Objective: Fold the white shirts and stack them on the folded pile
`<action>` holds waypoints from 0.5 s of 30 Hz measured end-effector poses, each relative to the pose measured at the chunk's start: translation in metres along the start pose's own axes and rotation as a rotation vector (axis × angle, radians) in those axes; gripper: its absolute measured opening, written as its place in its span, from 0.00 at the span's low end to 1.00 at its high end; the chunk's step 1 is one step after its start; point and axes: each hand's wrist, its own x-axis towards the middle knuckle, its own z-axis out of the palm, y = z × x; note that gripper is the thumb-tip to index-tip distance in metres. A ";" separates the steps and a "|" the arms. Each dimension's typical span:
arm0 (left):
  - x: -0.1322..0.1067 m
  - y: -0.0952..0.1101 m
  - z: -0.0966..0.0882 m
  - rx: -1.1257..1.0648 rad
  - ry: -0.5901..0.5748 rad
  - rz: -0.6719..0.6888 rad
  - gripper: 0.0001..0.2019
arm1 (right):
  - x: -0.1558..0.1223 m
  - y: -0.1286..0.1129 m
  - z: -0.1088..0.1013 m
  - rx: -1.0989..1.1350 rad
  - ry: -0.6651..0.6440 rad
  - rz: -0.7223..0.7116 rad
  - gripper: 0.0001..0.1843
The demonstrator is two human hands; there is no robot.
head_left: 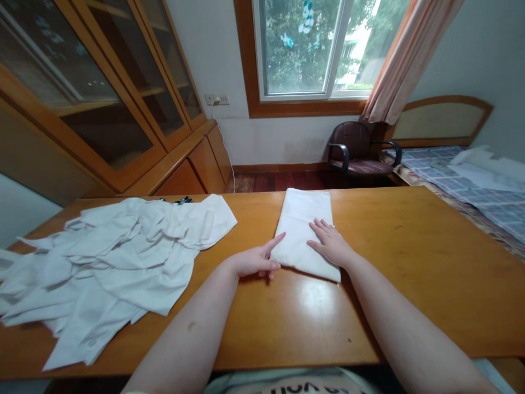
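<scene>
While both forearms reach out over the table (410, 262), the head view shows a folded cloth (303, 219) lying in the middle of the wooden top, white and oblong, with its long sides running away from the person. The right hand (330, 243) lies palm down on the near right part of the cloth, fingers straight and slightly spread, pinching nothing. The left hand (254, 261) rests on the table at the cloth's near left corner. Its forefinger is stretched out along the cloth's edge and touches it, and the other fingers are curled under. Whether the thumb nips the edge cannot be told.

To the left, well apart from the folded cloth, a loose pile (115, 262) of white cloths sprawls over the table's left end. Behind it stands a cabinet (102, 109) with glass doors. On the far wall are a socket (216, 99), a window (303, 49) and a curtain (404, 60), with a chair (359, 148) below. A bed (471, 180) with a checked cover sits at right.

Dark lettering on the shirt (295, 386) at the bottom edge is cut off and unreadable.
</scene>
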 end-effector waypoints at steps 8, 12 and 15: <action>0.000 0.016 0.003 0.186 -0.085 -0.077 0.32 | -0.001 0.004 0.000 0.040 -0.023 -0.053 0.40; 0.003 0.009 0.003 0.106 -0.058 -0.150 0.33 | -0.001 0.003 0.000 0.052 -0.029 -0.060 0.41; 0.004 0.001 0.004 0.105 0.043 -0.134 0.33 | -0.001 0.002 0.000 0.050 -0.028 -0.057 0.42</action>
